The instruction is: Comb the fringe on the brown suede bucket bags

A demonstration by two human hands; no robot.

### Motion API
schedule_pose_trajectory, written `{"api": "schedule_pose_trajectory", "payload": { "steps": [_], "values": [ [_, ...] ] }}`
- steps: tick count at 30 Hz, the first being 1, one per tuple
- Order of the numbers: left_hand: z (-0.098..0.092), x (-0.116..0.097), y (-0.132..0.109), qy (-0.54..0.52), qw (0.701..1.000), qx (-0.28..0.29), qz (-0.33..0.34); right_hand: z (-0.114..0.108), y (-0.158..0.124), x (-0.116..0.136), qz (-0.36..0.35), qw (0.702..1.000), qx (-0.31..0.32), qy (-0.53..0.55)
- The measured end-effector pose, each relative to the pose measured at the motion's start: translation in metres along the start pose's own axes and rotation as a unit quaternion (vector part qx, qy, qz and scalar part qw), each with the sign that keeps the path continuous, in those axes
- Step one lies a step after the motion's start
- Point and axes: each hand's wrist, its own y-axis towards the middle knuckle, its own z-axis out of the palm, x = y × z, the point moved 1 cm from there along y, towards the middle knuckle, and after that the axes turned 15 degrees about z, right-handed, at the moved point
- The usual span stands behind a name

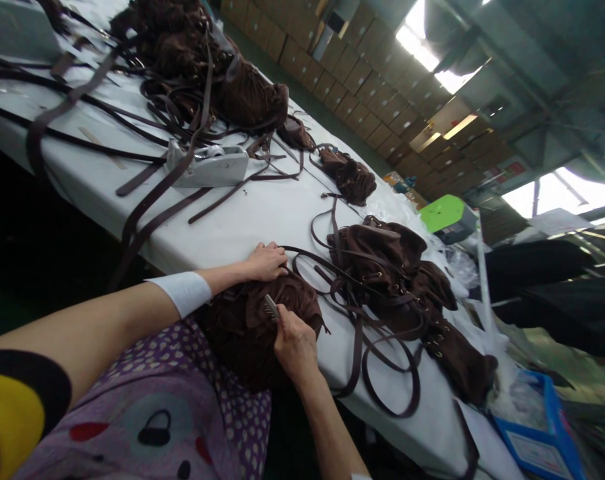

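A dark brown fringed bag (pixel 247 333) lies at the table's near edge, partly over my lap. My left hand (pixel 268 262) rests at its upper edge, fingers curled together on the brown material; what they grip is too small to make out. Closed around a small pale brush with short bristles (pixel 271 308), my right hand (pixel 293 340) is over the fringe. The brush head is at the bag's surface. A dark strap runs from near my left hand toward more brown bags (pixel 382 260) on the right.
The white table (pixel 222 230) carries a grey metal device (pixel 207 167), long loose straps, and piled brown bags (pixel 252 93) farther back. A blue crate (pixel 542 427) stands at lower right. Near the far edge is a green-topped object (pixel 442 212). Stacked cartons (pixel 362 100) line the background.
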Motion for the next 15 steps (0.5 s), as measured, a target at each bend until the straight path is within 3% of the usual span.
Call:
{"api": "schedule_pose_trajectory", "payload": {
  "steps": [7,11,15],
  "values": [
    [0.002,0.0,0.001,0.002,1.0,-0.014,-0.006,0.0,-0.031,0.013,-0.052,0.995,0.029,0.078],
    [0.002,-0.001,0.002,0.002,1.0,-0.016,-0.014,0.007,-0.076,0.032,-0.087,0.991,0.022,0.102],
    [0.002,0.0,0.006,0.001,0.998,-0.023,-0.052,0.02,-0.122,0.046,-0.19,0.974,-0.023,0.119]
  ]
}}
